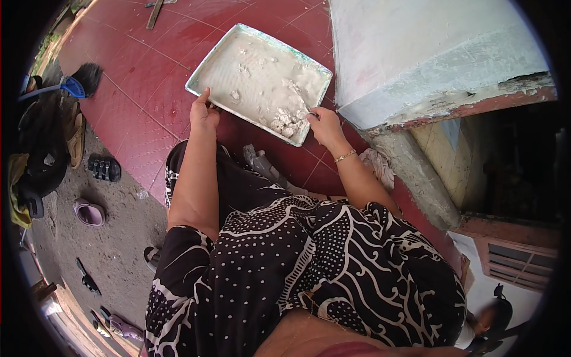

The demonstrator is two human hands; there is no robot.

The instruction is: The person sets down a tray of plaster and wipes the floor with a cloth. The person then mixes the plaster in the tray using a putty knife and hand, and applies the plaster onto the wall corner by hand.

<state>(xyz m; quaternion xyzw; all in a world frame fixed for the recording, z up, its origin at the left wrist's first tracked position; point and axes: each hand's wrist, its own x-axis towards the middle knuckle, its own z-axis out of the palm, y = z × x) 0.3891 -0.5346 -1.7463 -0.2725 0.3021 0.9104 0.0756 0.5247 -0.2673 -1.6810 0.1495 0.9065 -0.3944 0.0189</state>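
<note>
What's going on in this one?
A person is working at a shallow rectangular tray of pale, wet mix, above a red tiled floor. Their left hand grips the tray's near edge toward its left corner. Their right hand holds a small tool, mostly hidden, at the tray's right side, beside a cluster of lumps. The rest of the mix lies mostly flat, with a few scattered clumps.

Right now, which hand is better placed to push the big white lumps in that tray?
Probably the right hand: it grips a dark-handled tool right beside the biggest white lumps. The left hand holds the rectangular tray near its left corner, farther from them.
</note>
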